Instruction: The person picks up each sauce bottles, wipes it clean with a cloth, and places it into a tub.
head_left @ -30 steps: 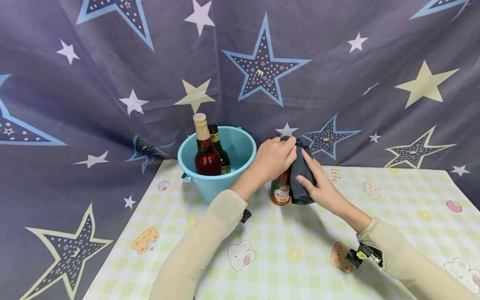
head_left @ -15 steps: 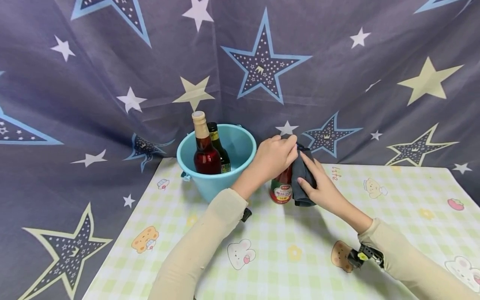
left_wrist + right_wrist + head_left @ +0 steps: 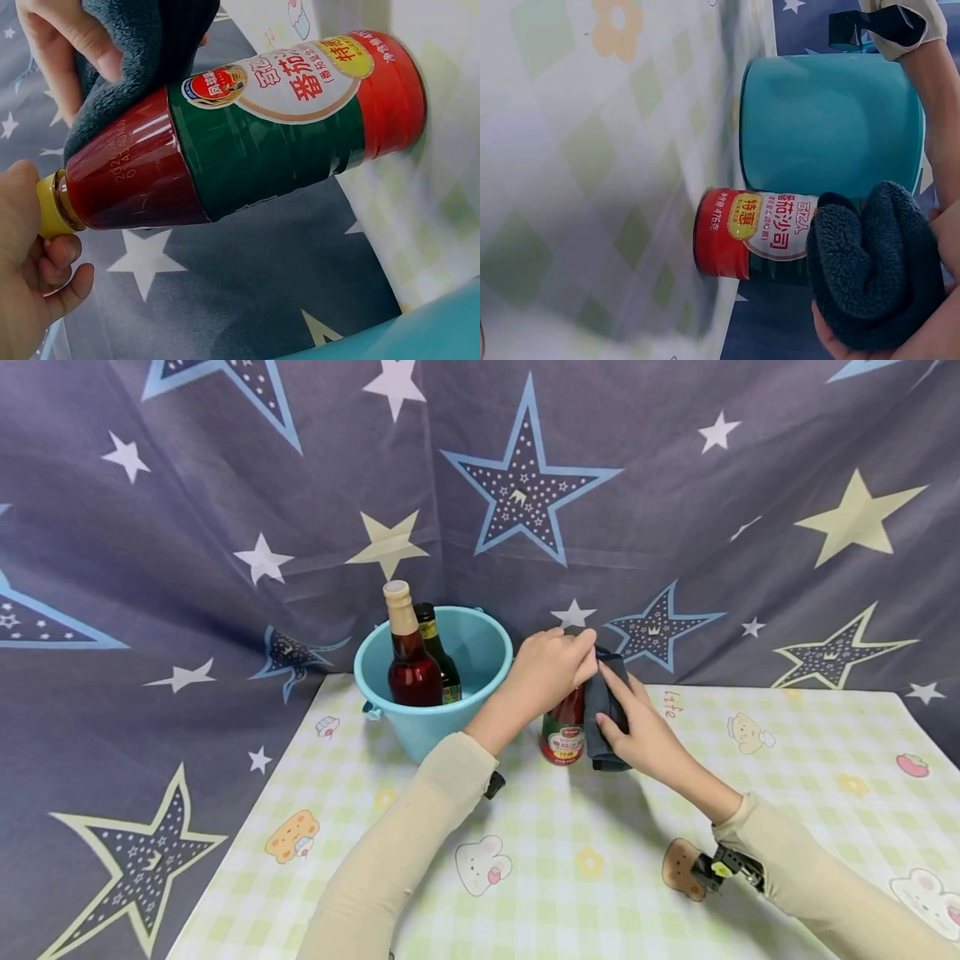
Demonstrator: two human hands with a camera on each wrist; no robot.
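Note:
A tomato ketchup bottle (image 3: pixel 562 739) with a green and red label stands upright on the table. My left hand (image 3: pixel 546 672) grips it at the top; in the left wrist view its thumb and fingers are round the yellow cap (image 3: pixel 54 204). A folded dark grey-blue cloth (image 3: pixel 607 718) is in my right hand (image 3: pixel 648 739), its fingers curled round the outer side. That fluffy cloth (image 3: pixel 877 277) lies against the right side of the bottle's upper part. From the head camera, the cap is hidden behind the left hand.
Left of the ketchup stands a light blue bucket (image 3: pixel 416 733). Inside it are a red-brown bottle (image 3: pixel 416 681) with a cream neck and a dark green bottle (image 3: pixel 444 664). A star-patterned curtain (image 3: pixel 675 510) hangs behind the checked tablecloth (image 3: pixel 555 860).
The cloth has shifted slightly right along the bottle's side, with the right hand still holding it. My left hand stays at the bottle's top. The head view has tilted a little.

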